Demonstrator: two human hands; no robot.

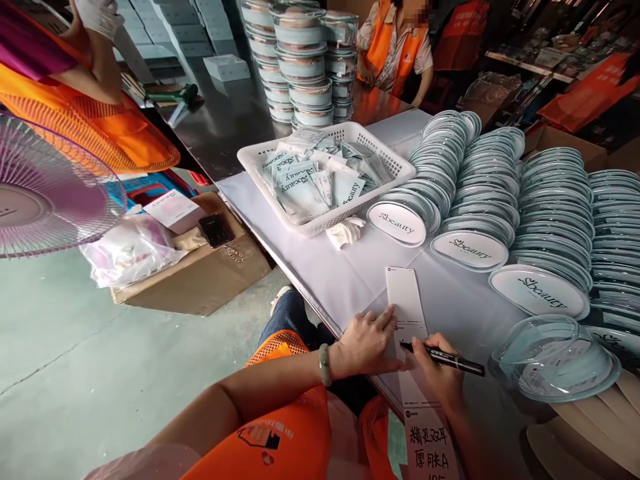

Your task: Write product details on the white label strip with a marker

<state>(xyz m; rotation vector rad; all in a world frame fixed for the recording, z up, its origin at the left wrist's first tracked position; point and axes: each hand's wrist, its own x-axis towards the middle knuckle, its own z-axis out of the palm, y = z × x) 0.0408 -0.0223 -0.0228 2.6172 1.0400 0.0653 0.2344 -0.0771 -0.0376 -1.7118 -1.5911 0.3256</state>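
Note:
A strip of white labels (404, 293) lies along the table edge, running down past the bottom of the view. My left hand (367, 341), with a bracelet at the wrist, presses on it with fingers stretched out, holding nothing. In my right hand (443, 373) is a black marker pen (457, 361), its tip touching the middle label, where a short dark stroke shows. The lowest label (427, 443) bears handwritten black characters, partly cut off by the frame. Right of the pen stands a clear lidded round container (555, 357).
Rows of stacked pale-blue round lids (407, 223) line the table's right side. A white basket (295, 227) of packets sits behind, beside crumpled white tissue (345, 233). Tall container stacks (303, 67) rise farther back. A fan (45, 187) and carton (195, 290) are left; two people in orange vests stand nearby.

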